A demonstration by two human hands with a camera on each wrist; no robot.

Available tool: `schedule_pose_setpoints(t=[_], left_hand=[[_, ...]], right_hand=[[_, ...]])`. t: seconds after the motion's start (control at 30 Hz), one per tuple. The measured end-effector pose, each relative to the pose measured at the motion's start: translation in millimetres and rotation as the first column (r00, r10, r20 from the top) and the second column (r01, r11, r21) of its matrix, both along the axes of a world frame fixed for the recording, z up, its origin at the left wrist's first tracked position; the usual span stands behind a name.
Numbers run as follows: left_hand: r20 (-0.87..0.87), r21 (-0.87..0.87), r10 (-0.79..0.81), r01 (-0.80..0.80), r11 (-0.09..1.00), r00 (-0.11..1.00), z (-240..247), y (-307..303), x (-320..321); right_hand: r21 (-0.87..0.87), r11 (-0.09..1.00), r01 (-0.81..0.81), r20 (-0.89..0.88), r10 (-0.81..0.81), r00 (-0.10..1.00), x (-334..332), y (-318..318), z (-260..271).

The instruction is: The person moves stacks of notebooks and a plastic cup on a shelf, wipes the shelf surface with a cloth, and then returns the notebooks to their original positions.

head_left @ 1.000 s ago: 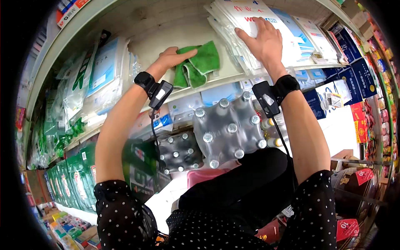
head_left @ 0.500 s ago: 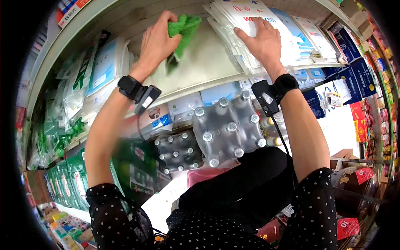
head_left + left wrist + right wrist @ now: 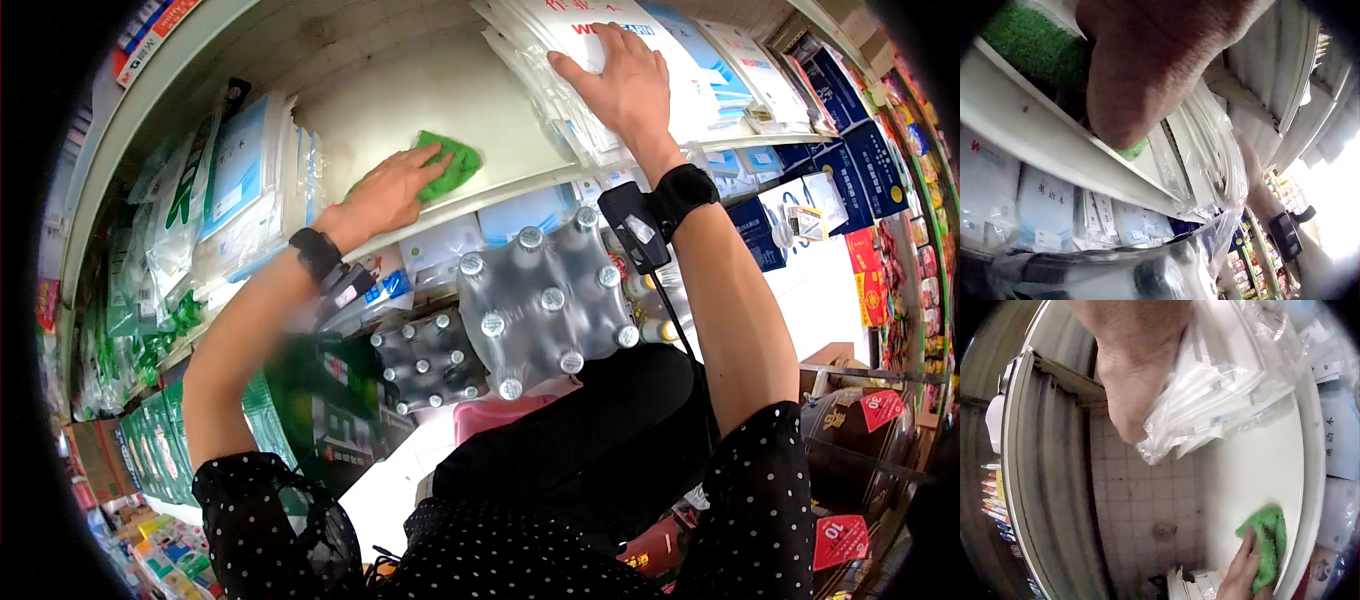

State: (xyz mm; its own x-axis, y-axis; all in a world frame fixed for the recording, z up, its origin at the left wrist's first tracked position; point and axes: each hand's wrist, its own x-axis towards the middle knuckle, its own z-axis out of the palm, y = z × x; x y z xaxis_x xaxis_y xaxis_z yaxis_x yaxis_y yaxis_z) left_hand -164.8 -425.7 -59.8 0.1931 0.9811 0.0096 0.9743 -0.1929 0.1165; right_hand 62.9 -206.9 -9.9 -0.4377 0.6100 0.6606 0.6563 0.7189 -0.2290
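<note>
In the head view, my left hand (image 3: 392,192) lies over a green cloth (image 3: 452,170) on the pale shelf board, its fingers nearly straight and pressing on it. The right wrist view shows these fingers across the cloth (image 3: 1269,544), near the shelf's front edge. Part of the cloth (image 3: 1038,47) shows beside the thumb in the left wrist view; the palm hides the rest. My right hand (image 3: 630,90) rests with fingers spread on a stack of plastic-wrapped notebooks (image 3: 690,95), its thumb towards the left side of the stack.
More wrapped notebooks (image 3: 240,180) stand at the shelf's left. Below its front edge (image 3: 500,198) are packs of bottles (image 3: 535,300), blue boxes (image 3: 860,170) and green cartons (image 3: 160,450). A tiled wall (image 3: 1147,494) backs the shelf.
My left hand and the cloth have come down from further back to near the shelf's front edge; the fingers, gripping the cloth before, now lie flatter over it. My right hand stays on the notebooks.
</note>
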Motion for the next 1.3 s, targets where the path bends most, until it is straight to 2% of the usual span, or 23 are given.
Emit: schedule_pose_setpoints(t=[0.03,0.13,0.23,0.33,0.43,0.57,0.7,0.83,0.9,1.0,1.03,1.1,1.23,1.3], left_hand=[[0.046,-0.012,0.003,-0.003,1.0,0.999,-3,2,-4],[-0.141,0.046,0.083,-0.077,0.996,0.987,-15,19,-7],[-0.094,0.054,0.25,-0.246,0.968,0.964,-21,54,-20],[-0.029,-0.072,0.313,-0.314,0.947,0.949,-11,92,-44],[-0.103,-0.202,0.407,-0.42,0.885,0.907,-4,131,-62],[-0.076,-0.12,0.518,-0.524,0.843,0.852,-30,178,-102],[-0.042,-0.131,0.509,-0.51,0.85,0.86,-25,188,-105],[0.013,-0.122,0.349,-0.345,0.931,0.937,-17,148,-94],[0.041,-0.074,0.159,-0.156,0.985,0.986,-16,115,-86],[0.102,-0.016,-0.037,0.039,0.999,0.994,-13,63,-68],[0.134,-0.091,-0.03,0.043,0.995,0.991,-6,49,-60],[0.187,-0.117,-0.054,0.077,0.99,0.981,4,23,-49],[0.168,-0.35,-0.046,0.103,0.931,0.985,33,3,-33],[0.204,-0.256,-0.098,0.15,0.955,0.974,28,-1,-37]], right_hand=[[-0.003,1.0,-0.007,0.003,0.007,1.0,0,1,1],[-0.009,1.0,-0.019,0.014,0.02,1.0,-1,-2,1],[0.02,1.0,-0.012,0.016,0.012,1.0,-1,2,0],[0.022,1.0,-0.01,0.008,0.01,1.0,-1,1,0],[0.018,1.0,-0.021,0.003,0.021,1.0,0,-1,3],[0.023,1.0,-0.016,-0.003,0.017,1.0,-1,-2,5],[0.026,1.0,-0.011,-0.007,0.011,1.0,-1,-5,6],[0.009,1.0,0.003,0.006,-0.003,1.0,-1,-5,6],[-0.022,1.0,0.003,0.003,-0.003,1.0,0,-6,6],[-0.028,0.999,0.015,0.017,-0.014,1.0,-1,-4,7],[-0.027,0.999,0.022,0.023,-0.022,1.0,-1,-5,4],[-0.017,1.0,0.026,0.035,-0.026,0.999,-1,-4,4],[0.007,1.0,0.025,0.023,-0.025,0.999,0,-4,2],[0.021,0.999,0.028,0.011,-0.029,1.0,-1,-1,0]])
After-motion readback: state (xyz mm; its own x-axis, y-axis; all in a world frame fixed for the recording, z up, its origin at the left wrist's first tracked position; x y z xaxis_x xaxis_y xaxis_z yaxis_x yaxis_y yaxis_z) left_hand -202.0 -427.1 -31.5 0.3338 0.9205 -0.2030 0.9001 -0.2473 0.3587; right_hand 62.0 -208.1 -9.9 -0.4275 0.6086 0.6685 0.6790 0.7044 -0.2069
